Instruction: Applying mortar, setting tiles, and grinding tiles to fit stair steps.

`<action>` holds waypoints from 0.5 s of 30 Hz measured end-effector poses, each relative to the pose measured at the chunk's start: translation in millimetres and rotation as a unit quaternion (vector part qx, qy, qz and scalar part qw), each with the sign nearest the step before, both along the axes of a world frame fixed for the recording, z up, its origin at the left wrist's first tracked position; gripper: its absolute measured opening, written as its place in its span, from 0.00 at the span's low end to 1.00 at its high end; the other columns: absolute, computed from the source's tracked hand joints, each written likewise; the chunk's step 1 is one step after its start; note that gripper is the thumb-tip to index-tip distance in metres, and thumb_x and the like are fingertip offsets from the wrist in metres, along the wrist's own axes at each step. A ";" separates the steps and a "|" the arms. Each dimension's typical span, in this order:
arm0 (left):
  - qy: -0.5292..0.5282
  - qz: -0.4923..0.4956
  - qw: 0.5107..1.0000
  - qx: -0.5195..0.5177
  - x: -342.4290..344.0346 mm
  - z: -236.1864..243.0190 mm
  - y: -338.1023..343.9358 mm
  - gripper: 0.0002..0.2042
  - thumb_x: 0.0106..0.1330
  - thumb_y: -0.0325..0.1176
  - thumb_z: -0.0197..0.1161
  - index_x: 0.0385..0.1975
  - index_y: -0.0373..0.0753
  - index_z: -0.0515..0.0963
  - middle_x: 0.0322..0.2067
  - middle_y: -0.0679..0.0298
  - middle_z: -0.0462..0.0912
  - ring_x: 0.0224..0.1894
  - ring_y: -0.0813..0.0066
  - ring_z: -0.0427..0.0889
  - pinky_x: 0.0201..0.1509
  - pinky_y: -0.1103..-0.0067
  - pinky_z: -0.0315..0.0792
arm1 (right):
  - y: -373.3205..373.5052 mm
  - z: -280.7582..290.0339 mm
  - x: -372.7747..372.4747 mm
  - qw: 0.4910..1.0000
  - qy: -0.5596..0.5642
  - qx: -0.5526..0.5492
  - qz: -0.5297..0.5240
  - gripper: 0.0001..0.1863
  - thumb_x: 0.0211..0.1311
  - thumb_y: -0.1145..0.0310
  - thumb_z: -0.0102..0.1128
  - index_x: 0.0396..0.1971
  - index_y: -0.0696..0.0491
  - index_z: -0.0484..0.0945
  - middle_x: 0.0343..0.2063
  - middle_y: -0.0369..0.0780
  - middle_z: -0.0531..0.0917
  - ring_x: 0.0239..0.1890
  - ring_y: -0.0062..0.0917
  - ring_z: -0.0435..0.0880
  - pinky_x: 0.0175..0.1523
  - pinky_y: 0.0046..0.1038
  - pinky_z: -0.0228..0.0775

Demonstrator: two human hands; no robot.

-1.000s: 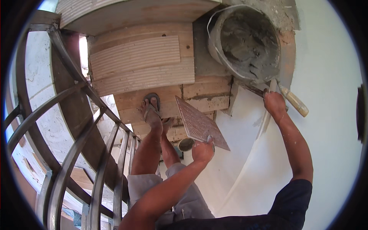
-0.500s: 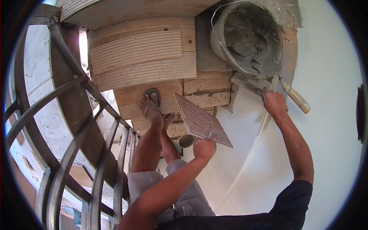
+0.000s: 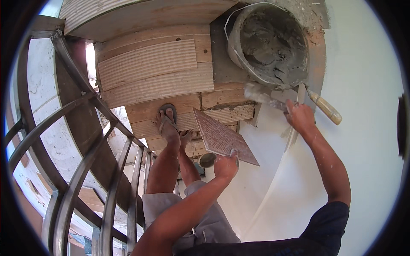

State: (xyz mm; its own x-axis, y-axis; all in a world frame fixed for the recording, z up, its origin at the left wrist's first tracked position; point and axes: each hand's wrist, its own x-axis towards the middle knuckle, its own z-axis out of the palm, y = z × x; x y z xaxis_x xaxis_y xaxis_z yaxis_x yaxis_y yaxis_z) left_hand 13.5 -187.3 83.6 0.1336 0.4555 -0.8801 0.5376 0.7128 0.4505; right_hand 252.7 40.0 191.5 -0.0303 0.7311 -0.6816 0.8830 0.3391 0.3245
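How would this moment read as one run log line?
Left hand: gripping brown tile | Right hand: gripping flat-bladed tool, blade blurred | Bucket: holds grey mix | Wooden-handled tool: beside bucket

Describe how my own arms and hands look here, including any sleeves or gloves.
No gloves show on the left hand or the right hand; greyish smudges mark the left thumb. The right arm has a short, dark fabric sleeve with pale specks, ending near the elbow. The left forearm is bare where visible; no sleeve shows there.
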 end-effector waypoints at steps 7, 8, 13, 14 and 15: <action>-0.010 -0.001 0.999 0.042 10.0 12.1 15.4 0.25 0.68 0.50 0.58 0.39 0.26 0.78 0.41 0.38 0.81 0.46 0.39 0.80 0.52 0.58 0.73 | 25.8 -22.6 42.5 0.994 -0.086 0.033 -0.052 0.11 0.61 0.71 0.52 0.38 0.57 0.82 0.33 0.53 0.85 0.35 0.45 0.87 0.37 0.43 0.80; -0.010 0.000 0.999 0.046 10.1 9.6 20.7 0.25 0.68 0.50 0.58 0.39 0.26 0.78 0.41 0.38 0.81 0.46 0.39 0.80 0.52 0.58 0.73 | 27.5 -23.5 44.4 0.994 -0.086 0.037 -0.051 0.11 0.61 0.71 0.52 0.38 0.57 0.82 0.33 0.53 0.85 0.35 0.45 0.87 0.37 0.43 0.80; 0.002 0.016 1.000 0.023 -3.1 8.0 6.3 0.26 0.68 0.51 0.57 0.40 0.26 0.79 0.41 0.39 0.81 0.45 0.39 0.80 0.51 0.57 0.74 | -3.6 6.5 -17.2 0.999 0.031 0.021 0.023 0.10 0.61 0.71 0.52 0.39 0.56 0.78 0.28 0.51 0.84 0.31 0.45 0.86 0.36 0.43 0.79; -0.018 0.004 0.999 0.044 -6.0 2.5 0.1 0.26 0.69 0.51 0.57 0.40 0.26 0.80 0.40 0.40 0.81 0.44 0.39 0.80 0.51 0.57 0.74 | -6.7 7.2 -23.0 0.994 0.090 0.024 0.058 0.10 0.60 0.71 0.52 0.40 0.56 0.77 0.27 0.50 0.84 0.30 0.45 0.86 0.35 0.43 0.79; -0.021 0.004 0.999 0.048 -2.1 3.8 4.7 0.26 0.69 0.51 0.57 0.40 0.26 0.80 0.40 0.40 0.81 0.44 0.39 0.80 0.51 0.57 0.74 | -8.3 5.4 -14.2 0.988 0.122 0.022 0.092 0.13 0.59 0.70 0.55 0.43 0.55 0.77 0.26 0.50 0.84 0.30 0.44 0.86 0.36 0.43 0.79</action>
State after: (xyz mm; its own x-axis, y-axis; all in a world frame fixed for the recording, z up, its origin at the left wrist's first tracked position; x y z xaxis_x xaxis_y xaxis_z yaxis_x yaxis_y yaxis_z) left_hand 11.4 -182.6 87.4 0.1659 0.5385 -0.8261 0.5113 0.6694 0.5390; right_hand 238.5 31.7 196.8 -0.3254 0.7264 -0.6054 0.8614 0.4918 0.1271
